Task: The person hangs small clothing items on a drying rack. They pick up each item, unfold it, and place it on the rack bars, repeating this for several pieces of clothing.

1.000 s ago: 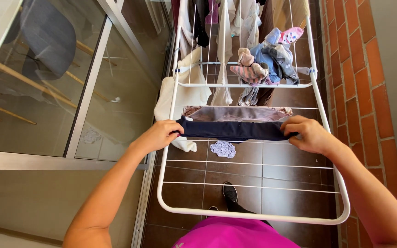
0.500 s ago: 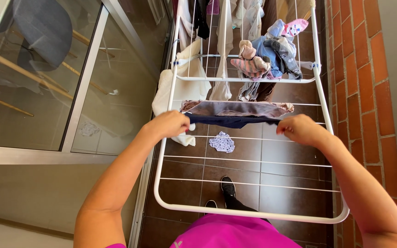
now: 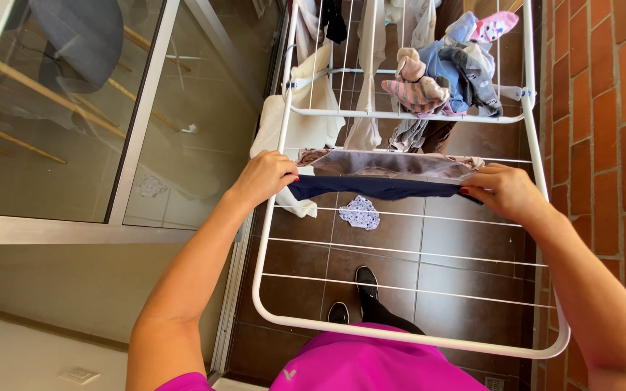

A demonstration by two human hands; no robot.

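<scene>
Holding a dark navy garment (image 3: 385, 189) stretched flat across the near wires of a white drying rack (image 3: 407, 339), I log it first: thin, soft cloth, light by the look of it, limp enough to sag between the wires unless kept taut, best taken at its two ends. My left hand (image 3: 264, 177) has its fingers curled and pinched on the garment's left end, by the rack's left rail; my right hand (image 3: 501, 190) pinches the right end likewise, near the right rail. Just beyond lies a grey-mauve garment (image 3: 389, 164), draped over the next wire, its edge touching the navy one. Further along: a heap of striped and blue socks (image 3: 440, 80) and a white towel (image 3: 306, 123). Below the wires, on the brown floor tiles (image 3: 443, 239), sits a small patterned cloth (image 3: 361, 212). A brick wall (image 3: 603, 130) runs at right.
</scene>
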